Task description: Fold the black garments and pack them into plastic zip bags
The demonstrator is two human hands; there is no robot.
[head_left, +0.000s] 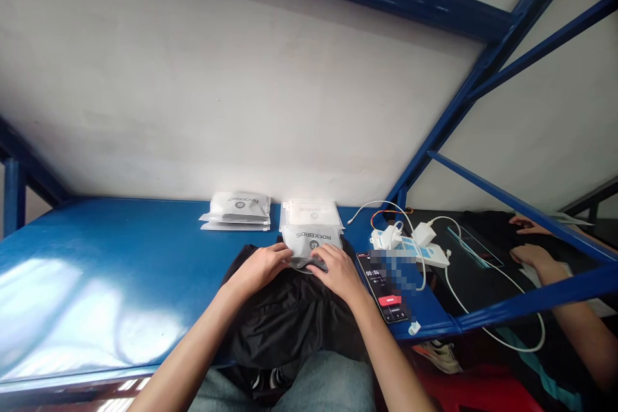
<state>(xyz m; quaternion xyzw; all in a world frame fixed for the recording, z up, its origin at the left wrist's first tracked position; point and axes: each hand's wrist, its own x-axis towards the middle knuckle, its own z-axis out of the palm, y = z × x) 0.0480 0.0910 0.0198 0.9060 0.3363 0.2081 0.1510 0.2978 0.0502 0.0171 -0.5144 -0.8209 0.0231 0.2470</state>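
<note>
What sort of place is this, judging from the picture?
Probably a packing station in a small warehouse: a blue steel rack serves as the bench, stacks of branded white pouches lie on it, and the left hand and right hand work at one pouch over black cloth.

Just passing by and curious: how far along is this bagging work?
Apparently done: the pouch stack by the wall. In hand: the left hand and right hand press a dark piece at the mouth of a ROCKBROS pouch. Left: the black fabric pile under them, with flat pouches behind.
</note>
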